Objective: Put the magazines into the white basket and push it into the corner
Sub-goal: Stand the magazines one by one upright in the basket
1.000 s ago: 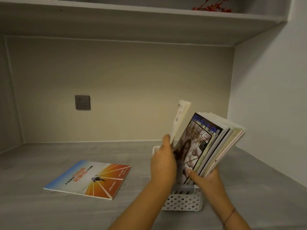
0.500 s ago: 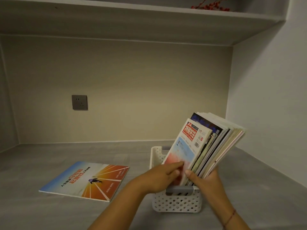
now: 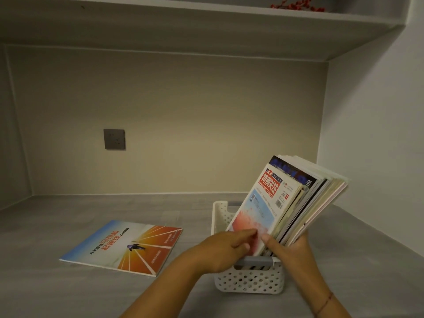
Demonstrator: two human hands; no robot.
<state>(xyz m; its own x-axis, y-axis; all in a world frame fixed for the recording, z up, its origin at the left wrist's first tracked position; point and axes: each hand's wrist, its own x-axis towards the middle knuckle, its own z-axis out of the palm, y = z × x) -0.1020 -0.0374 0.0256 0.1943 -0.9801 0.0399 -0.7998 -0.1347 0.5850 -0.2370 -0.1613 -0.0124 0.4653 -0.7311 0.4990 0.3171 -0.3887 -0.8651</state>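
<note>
- My left hand (image 3: 226,247) presses its fingers on the front magazine (image 3: 263,207), and my right hand (image 3: 290,247) has its grip closed around the leaning stack (image 3: 321,196) standing in the white basket (image 3: 249,282).
- One magazine on the tabletop (image 3: 124,247) lies flat, well left of the basket.
- Risk: I judge the stack leans right; letting go could fan it out or tip the basket.

Dim beige wall (image 3: 183,111) with socket (image 3: 114,139), grey desktop (image 3: 68,290), shelf (image 3: 183,21) overhead.
</note>
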